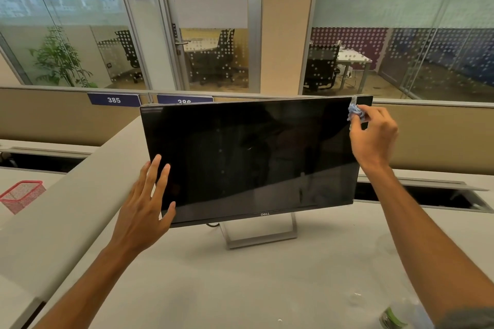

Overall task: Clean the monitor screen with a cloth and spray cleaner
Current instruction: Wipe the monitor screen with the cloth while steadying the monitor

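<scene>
A black Dell monitor (248, 157) stands on a silver stand in the middle of the desk, its dark screen off and showing faint specks. My right hand (374, 136) pinches a crumpled blue cloth (355, 112) against the screen's top right corner. My left hand (144, 205) rests flat with fingers spread against the monitor's lower left edge. A clear spray bottle with a green part (395, 315) sits blurred at the bottom right, partly behind my right forearm.
The pale desk (213, 288) has a low beige partition (53, 115) behind it with number tags 385 and 386. A red mesh basket (22, 195) stands at the left. Open cable slots (427, 195) lie behind the monitor. Glass-walled offices fill the background.
</scene>
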`<state>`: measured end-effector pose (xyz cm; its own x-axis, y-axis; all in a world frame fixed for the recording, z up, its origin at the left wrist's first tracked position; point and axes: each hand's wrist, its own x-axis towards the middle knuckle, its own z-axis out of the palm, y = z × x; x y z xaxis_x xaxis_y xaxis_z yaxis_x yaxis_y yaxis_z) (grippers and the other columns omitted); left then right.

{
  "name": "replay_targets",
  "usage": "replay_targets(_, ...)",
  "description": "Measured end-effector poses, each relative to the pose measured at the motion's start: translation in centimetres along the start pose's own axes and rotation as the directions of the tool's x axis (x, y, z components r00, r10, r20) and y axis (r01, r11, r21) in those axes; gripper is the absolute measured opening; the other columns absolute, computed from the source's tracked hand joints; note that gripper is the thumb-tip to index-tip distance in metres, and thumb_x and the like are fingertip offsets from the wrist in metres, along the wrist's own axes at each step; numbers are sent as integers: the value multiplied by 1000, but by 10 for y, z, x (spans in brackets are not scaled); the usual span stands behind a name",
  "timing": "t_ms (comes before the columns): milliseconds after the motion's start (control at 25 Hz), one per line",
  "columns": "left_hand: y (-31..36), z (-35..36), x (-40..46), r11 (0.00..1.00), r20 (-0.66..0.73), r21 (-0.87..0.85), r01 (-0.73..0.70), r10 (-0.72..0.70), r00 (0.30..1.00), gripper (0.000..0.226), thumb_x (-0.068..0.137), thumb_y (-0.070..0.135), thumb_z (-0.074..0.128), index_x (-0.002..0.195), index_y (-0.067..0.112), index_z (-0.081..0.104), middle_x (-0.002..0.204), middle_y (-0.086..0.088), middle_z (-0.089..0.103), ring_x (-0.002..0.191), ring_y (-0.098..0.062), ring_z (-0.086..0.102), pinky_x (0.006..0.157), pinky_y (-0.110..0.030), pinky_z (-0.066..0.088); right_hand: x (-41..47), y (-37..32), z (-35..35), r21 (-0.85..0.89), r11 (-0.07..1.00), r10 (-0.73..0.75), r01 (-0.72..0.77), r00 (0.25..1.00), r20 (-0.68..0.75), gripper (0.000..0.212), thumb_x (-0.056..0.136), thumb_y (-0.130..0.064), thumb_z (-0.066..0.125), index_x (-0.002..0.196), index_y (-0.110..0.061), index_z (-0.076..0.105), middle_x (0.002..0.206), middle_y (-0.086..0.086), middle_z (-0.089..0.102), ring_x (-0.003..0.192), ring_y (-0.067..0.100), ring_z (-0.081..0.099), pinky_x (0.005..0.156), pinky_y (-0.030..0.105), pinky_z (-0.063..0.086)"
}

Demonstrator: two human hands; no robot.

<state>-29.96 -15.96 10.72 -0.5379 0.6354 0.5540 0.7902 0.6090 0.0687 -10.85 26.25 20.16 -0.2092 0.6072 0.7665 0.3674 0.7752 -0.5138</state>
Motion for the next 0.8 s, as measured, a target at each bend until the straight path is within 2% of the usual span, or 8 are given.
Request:
replay_targets(80, 1, -1, -2, 1000, 2, -5, 6, -6, 1000, 75, 87, 44, 37, 152, 13, 16, 163, -8, 6, 149, -30, 13, 106, -48, 40, -14, -19, 3, 108, 994, -33, 34, 999, -13, 27, 89, -22, 64, 112, -9, 65, 106, 9, 67, 88, 21, 63, 75, 31, 53)
replay_targets(200, 2, -3, -2, 1000, 6, -16, 15, -15, 1000, 75, 87, 45, 37, 152, 13, 16, 163, -7, 7, 148, -30, 15, 104, -48, 43, -56, -76, 20, 219, 953, -219, 208, 975, 25, 21, 86, -21, 66, 105, -12, 66, 99, 5, 67, 83, 17, 62, 72, 33, 47)
replay_targets(320, 2, -4, -4, 999, -3, -37, 33, -33, 999, 76, 87, 44, 40, 152, 13, 16, 163, -8, 4, 147, -32, 20, 100, -43, 46, -109, -142, 45, 280, 876, -429, 394, 900, 77, 19, 83, -22, 67, 101, -15, 68, 95, -1, 68, 83, 17, 62, 74, 33, 43)
replay_targets(440, 7, -4, -5, 995, -13, -88, 50, -51, 999, 80, 85, 38, 49, 153, 13, 14, 163, -9, 0, 146, -31, 20, 91, -36, 50, -147, -197, 73, 282, 793, -585, 540, 804, 103, 23, 87, -23, 61, 107, -14, 67, 101, 0, 68, 88, 16, 61, 80, 31, 39)
replay_targets(600, 13, 0, -4, 988, -24, -138, 69, -73, 997, 84, 83, 36, 56, 153, 14, 14, 163, -8, -2, 147, -30, 17, 78, -33, 56, -167, -237, 100, 236, 760, -646, 605, 742, 179, 24, 91, -26, 57, 110, -13, 66, 108, 5, 67, 97, 21, 61, 88, 36, 41)
replay_targets(680, 13, 1, -4, 991, -30, -122, 62, -66, 997, 84, 83, 35, 57, 153, 15, 14, 163, -8, -3, 147, -29, 16, 85, -36, 54, -166, -231, 101, 181, 762, -647, 622, 742, 173, 21, 91, -25, 57, 106, -14, 67, 104, 3, 68, 95, 21, 60, 86, 36, 40)
replay_targets(800, 11, 1, -4, 996, -48, -80, 40, -44, 998, 83, 84, 35, 53, 153, 16, 13, 163, -9, -2, 146, -30, 17, 95, -35, 45, -149, -200, 91, 82, 806, -592, 586, 796, 130, 19, 90, -26, 54, 100, -17, 68, 96, 0, 67, 88, 20, 59, 81, 35, 37)
